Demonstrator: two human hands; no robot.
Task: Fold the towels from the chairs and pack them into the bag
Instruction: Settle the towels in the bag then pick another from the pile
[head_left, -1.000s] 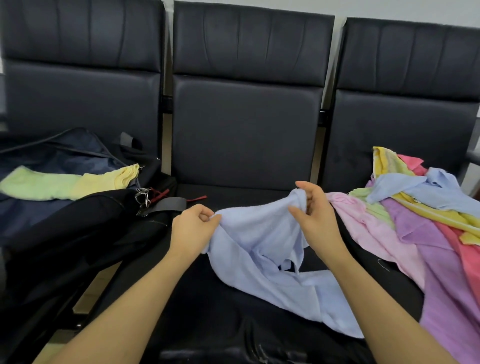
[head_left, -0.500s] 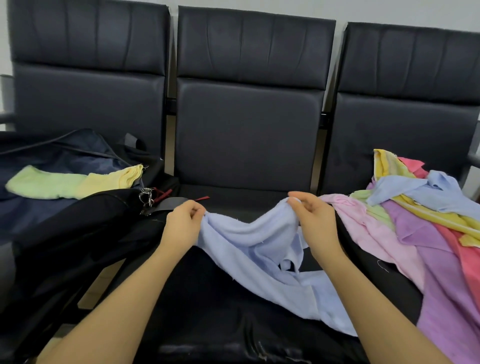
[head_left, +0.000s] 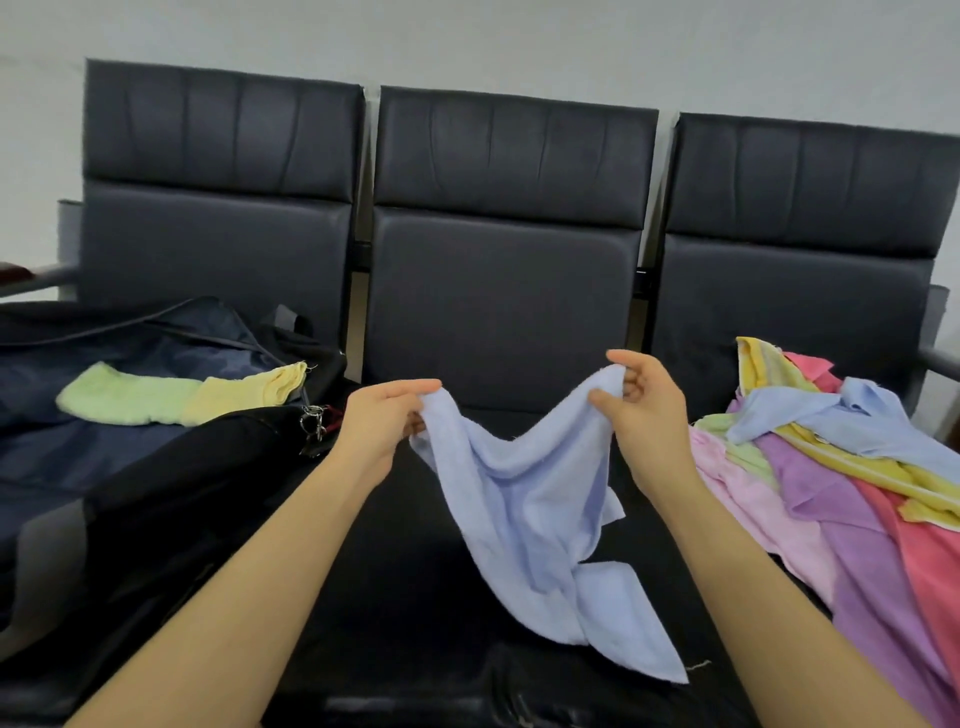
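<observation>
Head view shows a light blue towel (head_left: 524, 519) held up over the middle chair (head_left: 498, 291). Its top edge sags between two hands, and its bottom end lies on the seat near the front edge. The left hand (head_left: 382, 423) pinches one top corner. The right hand (head_left: 641, 410) pinches the other. A pile of towels (head_left: 852, 483) lies on the right chair (head_left: 795, 291). On the left chair (head_left: 218, 249) sits an open dark bag (head_left: 104, 467) with a green towel (head_left: 122, 397) and a yellow towel (head_left: 249, 392) inside.
</observation>
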